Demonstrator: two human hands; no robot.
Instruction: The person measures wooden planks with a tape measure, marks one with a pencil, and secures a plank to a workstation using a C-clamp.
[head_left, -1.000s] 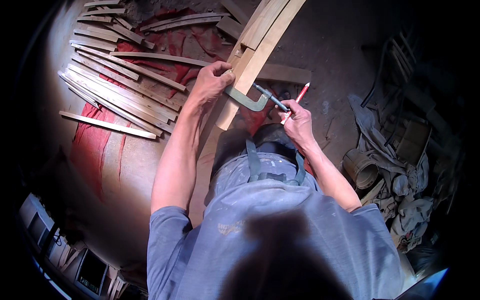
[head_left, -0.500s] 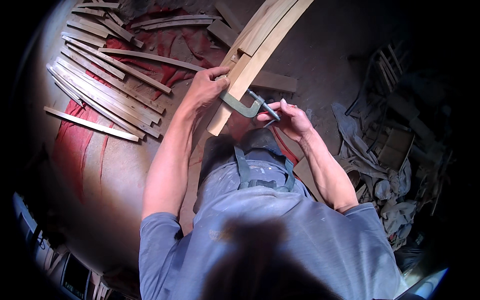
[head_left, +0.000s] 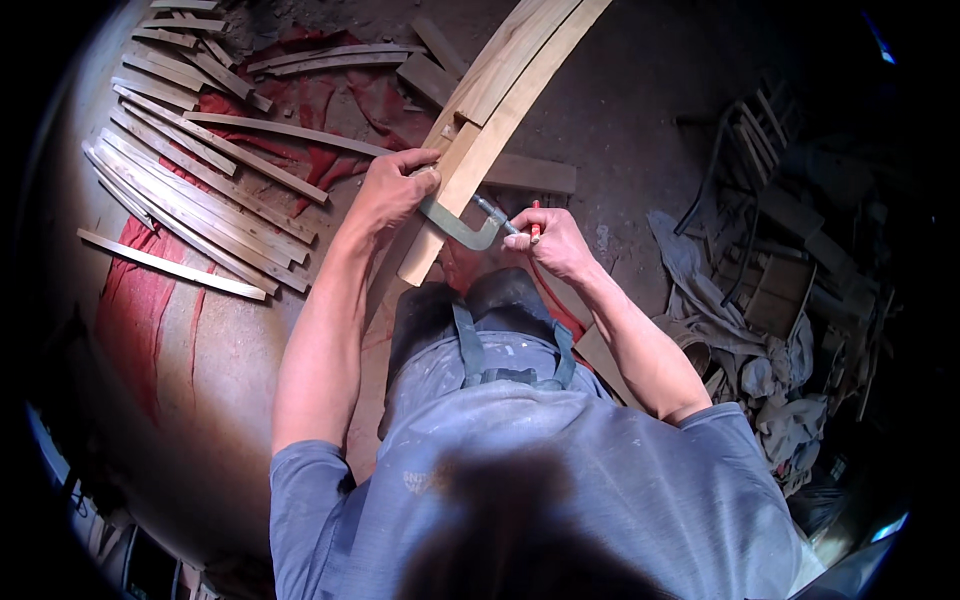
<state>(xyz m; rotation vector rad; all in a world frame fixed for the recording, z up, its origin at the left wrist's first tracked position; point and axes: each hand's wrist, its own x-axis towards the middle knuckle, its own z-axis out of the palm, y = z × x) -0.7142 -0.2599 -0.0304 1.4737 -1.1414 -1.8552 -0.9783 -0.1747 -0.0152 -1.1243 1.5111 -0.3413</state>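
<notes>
A green-grey C-clamp (head_left: 463, 231) sits across the near end of a long wooden workpiece (head_left: 478, 148), made of pale strips lying side by side with a stepped joint. My left hand (head_left: 397, 190) is closed at the clamp's far jaw, against the left side of the wood, its fingertips pinching there. On the other side my right hand (head_left: 552, 244) is closed round the outer end of the clamp's screw (head_left: 490, 210). A slim red stick, perhaps a pencil (head_left: 536, 222), pokes up between that hand's fingers. The screw's handle is mostly hidden by the fingers.
Many pale wooden strips (head_left: 190, 200) lie spread at the left, partly over a red cloth (head_left: 135, 320). A wooden board (head_left: 530, 174) lies beyond the clamp. At the right are a metal-framed chair (head_left: 735, 160), a shallow box (head_left: 776, 295) and crumpled pale cloth (head_left: 690, 270).
My right hand has turned over and closed on the screw end; its fingers were more spread before. The view has shifted slightly. My left hand keeps its place at the clamp.
</notes>
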